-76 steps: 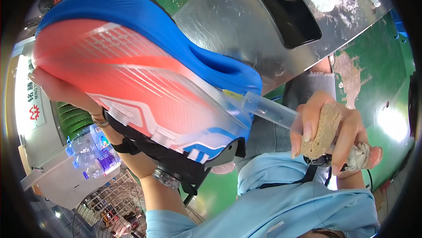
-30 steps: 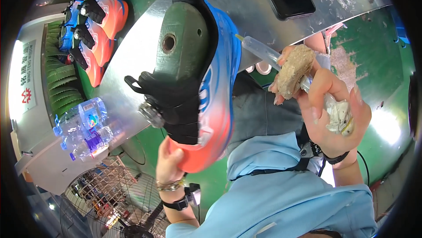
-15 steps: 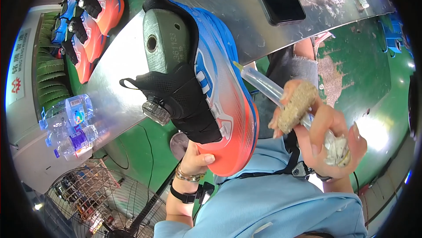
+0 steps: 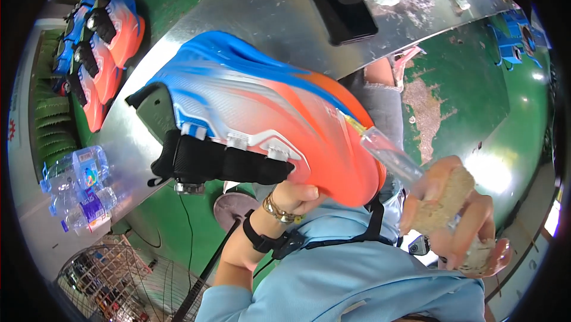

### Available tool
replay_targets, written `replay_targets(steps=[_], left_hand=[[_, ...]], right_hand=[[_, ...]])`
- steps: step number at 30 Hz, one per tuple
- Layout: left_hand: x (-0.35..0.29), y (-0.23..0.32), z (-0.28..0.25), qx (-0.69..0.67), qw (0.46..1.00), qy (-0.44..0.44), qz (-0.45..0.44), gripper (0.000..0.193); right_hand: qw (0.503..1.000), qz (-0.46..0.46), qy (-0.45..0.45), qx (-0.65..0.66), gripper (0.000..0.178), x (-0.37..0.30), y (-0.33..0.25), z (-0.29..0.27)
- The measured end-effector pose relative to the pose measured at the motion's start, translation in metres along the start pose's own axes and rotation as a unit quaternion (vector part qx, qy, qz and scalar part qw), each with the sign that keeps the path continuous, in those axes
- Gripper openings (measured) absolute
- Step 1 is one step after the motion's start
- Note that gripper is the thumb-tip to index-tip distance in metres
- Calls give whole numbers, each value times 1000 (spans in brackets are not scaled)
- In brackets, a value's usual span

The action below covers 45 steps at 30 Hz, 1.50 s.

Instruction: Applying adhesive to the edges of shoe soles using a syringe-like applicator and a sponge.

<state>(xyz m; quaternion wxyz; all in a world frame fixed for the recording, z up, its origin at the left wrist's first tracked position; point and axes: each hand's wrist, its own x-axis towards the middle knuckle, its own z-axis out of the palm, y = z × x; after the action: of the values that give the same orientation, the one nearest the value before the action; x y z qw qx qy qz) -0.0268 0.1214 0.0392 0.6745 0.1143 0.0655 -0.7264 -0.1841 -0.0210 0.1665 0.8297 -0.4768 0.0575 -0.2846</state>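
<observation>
Grasps clear syringe (image 4: 389,154) and tan block (image 4: 443,203) in right hand (image 4: 451,218), with yellow tip (image 4: 355,124) at or just beside the running shoe (image 4: 273,111); clasps shoe by the toe in left hand (image 4: 294,197), near the metal bench (image 4: 262,7). Best to brace the toe and press lightly.

Beyond the left fingers (image 4: 308,192), a shiny metal tabletop (image 4: 262,7) is set at a slant, with glare thrown across it. A round-topped stool (image 4: 226,210) is placed just left of them; farther left, a wire-caged fan (image 4: 128,280) is seen. Past the right fingers (image 4: 477,218), the green floor (image 4: 476,84) is broken by a pale worn patch (image 4: 425,111), and nearer them a bright reflection (image 4: 489,173) is cast. A strip of light (image 4: 554,215) is visible to their right.
</observation>
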Motion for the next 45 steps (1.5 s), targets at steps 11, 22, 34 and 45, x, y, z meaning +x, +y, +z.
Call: replay_targets(steps=[11, 22, 34, 45], left_hand=[[77, 0, 15, 43, 987, -104, 115, 59], [104, 5, 25, 49, 978, -117, 165, 59], [109, 15, 96, 72, 975, 46, 207, 33], [101, 27, 134, 103, 962, 194, 162, 44]], right_hand=[[989, 19, 137, -42, 42, -12, -33, -5], [991, 13, 120, -53, 44, -17, -34, -11], [986, -42, 95, -129, 38, -12, -12, -9], [965, -171, 101, -169, 40, -8, 21, -10]])
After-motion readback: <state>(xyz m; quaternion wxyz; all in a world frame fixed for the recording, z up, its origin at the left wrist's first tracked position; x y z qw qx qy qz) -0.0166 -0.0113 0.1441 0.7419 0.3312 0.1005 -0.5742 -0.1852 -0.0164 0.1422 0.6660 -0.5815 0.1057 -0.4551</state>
